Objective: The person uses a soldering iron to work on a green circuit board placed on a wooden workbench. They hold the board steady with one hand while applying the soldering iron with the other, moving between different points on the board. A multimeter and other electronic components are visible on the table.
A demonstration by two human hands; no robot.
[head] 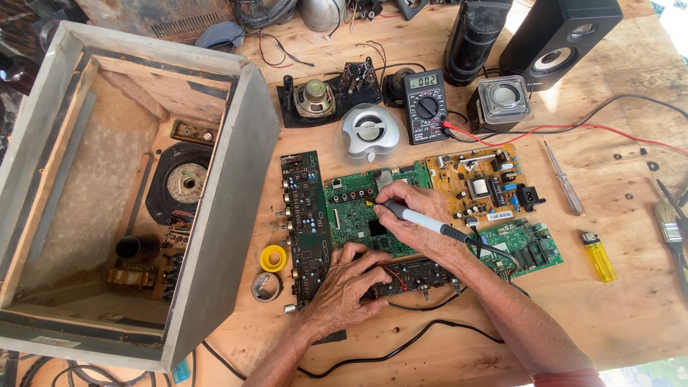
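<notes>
At the middle of the wooden table, on the green circuit board, the tip of a soldering iron is pressed; its long axis runs from upper left down to lower right. It is gripped by the closed right hand. Just below, the left hand is laid flat, fingers curled, on a dark board, nothing grasped.

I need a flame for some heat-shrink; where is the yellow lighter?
In the head view, the yellow lighter lies on the wooden table's right side, right of the small green circuit board and below the screwdriver.
</notes>
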